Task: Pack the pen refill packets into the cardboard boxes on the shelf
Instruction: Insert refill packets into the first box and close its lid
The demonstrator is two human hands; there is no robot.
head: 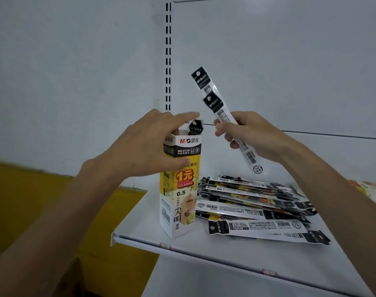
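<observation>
A tall yellow-and-white cardboard refill box [179, 196] stands upright near the front left of the white shelf [215, 251], top open, with a black packet top [195, 127] sticking out. My left hand [144, 144] grips the box's upper part, thumb across its front and index finger stretched over the opening. My right hand [253, 136] holds two long refill packets [212, 97] together, tilted up to the left, just right of the box's opening. A pile of several refill packets [258, 206] lies flat on the shelf to the right of the box.
A slotted upright rail [168, 52] runs up the white back panel behind the box. More printed packaging [369, 189] lies at the shelf's right edge. A yellow wall band [28, 189] is at lower left, beyond the shelf's left end.
</observation>
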